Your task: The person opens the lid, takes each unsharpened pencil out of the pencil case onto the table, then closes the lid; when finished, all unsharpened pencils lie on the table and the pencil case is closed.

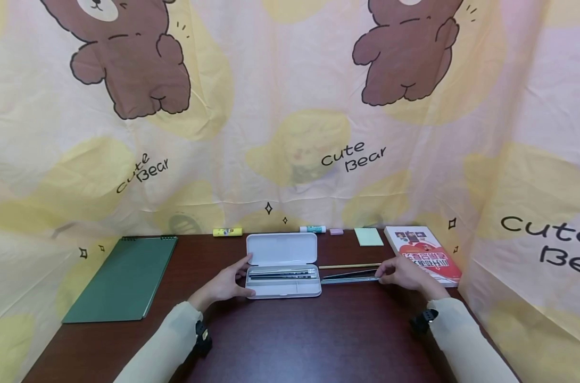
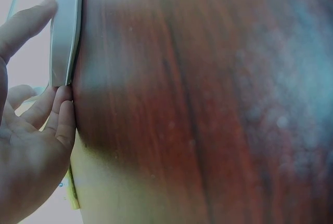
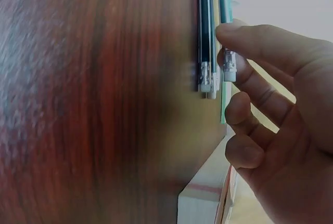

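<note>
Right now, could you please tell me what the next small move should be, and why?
Probably the right hand should carry its pinched pencil left into the open case, since other pencils already lie inside and the left hand holds its left end.

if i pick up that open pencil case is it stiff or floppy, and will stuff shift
The case probably feels stiff, since its edges run straight without sagging. The open lid may swing, as it appears joined along the back edge. The pencils inside could slide or roll if it tilts, since nothing visible straps them down.
</note>
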`<state>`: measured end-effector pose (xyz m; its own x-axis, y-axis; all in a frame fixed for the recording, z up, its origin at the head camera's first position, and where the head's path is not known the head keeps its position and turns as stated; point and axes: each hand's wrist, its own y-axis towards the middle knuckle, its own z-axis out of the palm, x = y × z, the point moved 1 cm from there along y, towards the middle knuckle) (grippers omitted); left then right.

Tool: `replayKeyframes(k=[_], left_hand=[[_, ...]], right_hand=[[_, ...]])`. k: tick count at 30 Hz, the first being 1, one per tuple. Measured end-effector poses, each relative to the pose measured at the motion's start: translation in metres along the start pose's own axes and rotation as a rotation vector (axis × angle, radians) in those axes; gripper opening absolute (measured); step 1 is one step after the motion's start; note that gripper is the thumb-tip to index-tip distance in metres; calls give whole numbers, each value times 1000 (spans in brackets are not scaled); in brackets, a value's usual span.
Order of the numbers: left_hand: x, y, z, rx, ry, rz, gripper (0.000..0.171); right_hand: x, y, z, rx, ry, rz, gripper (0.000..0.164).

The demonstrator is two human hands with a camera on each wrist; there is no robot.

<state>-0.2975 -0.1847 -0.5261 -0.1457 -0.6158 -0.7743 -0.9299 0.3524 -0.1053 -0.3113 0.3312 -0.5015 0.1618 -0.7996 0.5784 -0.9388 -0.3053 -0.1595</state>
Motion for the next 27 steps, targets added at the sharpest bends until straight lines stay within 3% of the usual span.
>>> replayKeyframes(k=[8,18,27], left_hand=[[-1,0,-1,-2,-9,-2,109],[-2,0,-1,-1,-3,10,109],[-1,-1,0,0,-6,4,109]], right_hand=[[0,4,5,-12,-58,23,5],[1,9,7,-27,-32,130,7],[0,8,9,-42,-28,102,10]])
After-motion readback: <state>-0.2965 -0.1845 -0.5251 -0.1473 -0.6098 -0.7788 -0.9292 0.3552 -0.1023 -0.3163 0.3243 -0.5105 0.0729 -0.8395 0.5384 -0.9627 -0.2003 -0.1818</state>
